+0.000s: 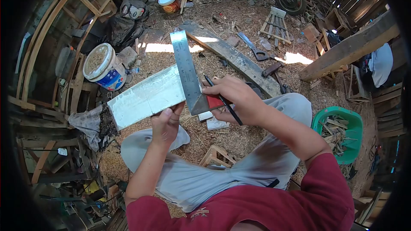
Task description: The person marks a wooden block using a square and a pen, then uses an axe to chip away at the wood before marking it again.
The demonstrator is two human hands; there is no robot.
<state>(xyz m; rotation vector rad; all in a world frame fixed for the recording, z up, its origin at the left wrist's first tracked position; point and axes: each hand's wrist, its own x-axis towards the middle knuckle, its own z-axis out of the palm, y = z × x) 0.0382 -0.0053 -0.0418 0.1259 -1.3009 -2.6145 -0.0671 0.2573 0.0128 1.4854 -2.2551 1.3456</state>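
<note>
My left hand grips a pale wooden board from below, at its near edge close to the right end. A faint line crosses the board's face near the middle. My right hand is closed around the red handle of a try square. The steel blade of the square lies across the board's right end and reaches past its far edge. A black pencil is also held between the fingers of my right hand, slanting over the handle. The handle is partly hidden by these fingers.
Beyond my knees a long plank lies on the shavings-covered floor, with a hand saw and a hammer near it. A white bucket stands left, a green basin of scraps right. A wooden post slants at right.
</note>
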